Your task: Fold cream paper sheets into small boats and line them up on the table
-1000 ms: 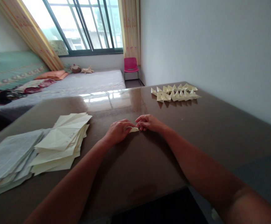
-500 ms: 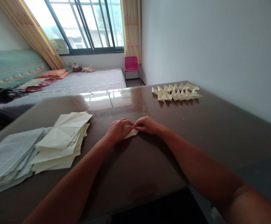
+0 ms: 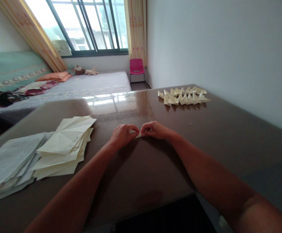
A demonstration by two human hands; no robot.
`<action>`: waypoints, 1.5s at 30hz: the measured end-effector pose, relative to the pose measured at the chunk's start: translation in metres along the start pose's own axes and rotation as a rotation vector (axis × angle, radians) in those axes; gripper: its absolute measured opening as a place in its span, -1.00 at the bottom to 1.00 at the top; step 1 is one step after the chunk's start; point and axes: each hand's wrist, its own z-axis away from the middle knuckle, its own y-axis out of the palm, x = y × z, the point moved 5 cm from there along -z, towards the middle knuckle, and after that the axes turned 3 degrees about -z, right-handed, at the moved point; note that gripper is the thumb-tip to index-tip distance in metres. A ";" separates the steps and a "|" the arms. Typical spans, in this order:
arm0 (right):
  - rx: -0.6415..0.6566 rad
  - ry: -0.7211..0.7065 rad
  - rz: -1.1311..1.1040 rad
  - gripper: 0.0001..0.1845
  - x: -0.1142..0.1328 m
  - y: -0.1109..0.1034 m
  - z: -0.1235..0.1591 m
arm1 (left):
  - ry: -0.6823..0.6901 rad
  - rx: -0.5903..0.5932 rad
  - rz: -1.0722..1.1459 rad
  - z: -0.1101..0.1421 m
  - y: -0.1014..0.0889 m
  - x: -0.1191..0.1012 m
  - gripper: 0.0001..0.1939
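Note:
Between my hands is a small folded piece of cream paper (image 3: pixel 138 135), mostly covered by my fingers. My left hand (image 3: pixel 124 134) pinches it from the left, thumb and fingers together. From the right, my right hand (image 3: pixel 154 129) pinches the same paper near its top, fingertips almost touching those of the left. Both hands rest close above the brown glossy table (image 3: pixel 141 168). Left of them lies a stack of loose cream paper sheets (image 3: pixel 65 139) with crease lines. Several folded paper shapes with pointed tips (image 3: pixel 186 97) stand in two rows at the far right.
Greyish printed sheets (image 3: pixel 12 161) lie in a pile at the table's left edge, partly under the cream stack. A bed (image 3: pixel 99 82) stands beyond the table, with a pink chair (image 3: pixel 136 67) by the window. A white wall (image 3: pixel 218 45) runs along the right.
The lower part of the paper that stuck out below my fingers is now folded up, leaving a narrow strip in view. My hands have barely shifted.

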 end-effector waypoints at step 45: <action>-0.101 0.384 0.362 -0.84 -0.009 -0.012 0.003 | -0.136 -0.051 0.042 -0.002 -0.009 0.047 -0.67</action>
